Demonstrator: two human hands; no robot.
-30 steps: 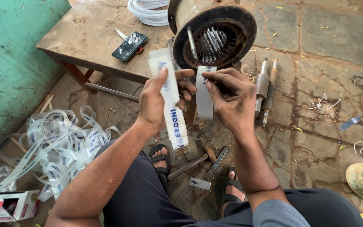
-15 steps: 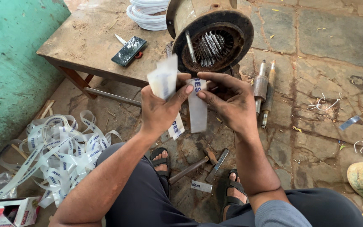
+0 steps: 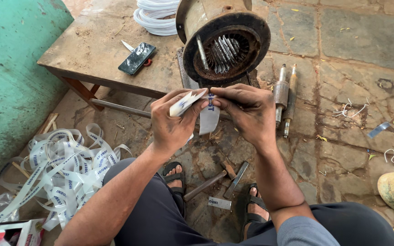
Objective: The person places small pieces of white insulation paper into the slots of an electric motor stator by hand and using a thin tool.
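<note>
My left hand pinches a folded white strip of insulating paper between thumb and fingers. My right hand holds a second white paper strip that hangs down between the two hands. Both hands sit close together just below the open mouth of a rusty motor stator, whose slots hold several white paper liners. The stator lies on its side at the edge of a low wooden table.
A black phone and a coil of white cable lie on the table. A heap of printed white tape lies at left by a green wall. A hammer, a cut paper piece and two metal shafts rest on the stone floor.
The long strip in my left hand has been folded down into a short piece. Both hands have drawn closer together, under the stator's mouth.
</note>
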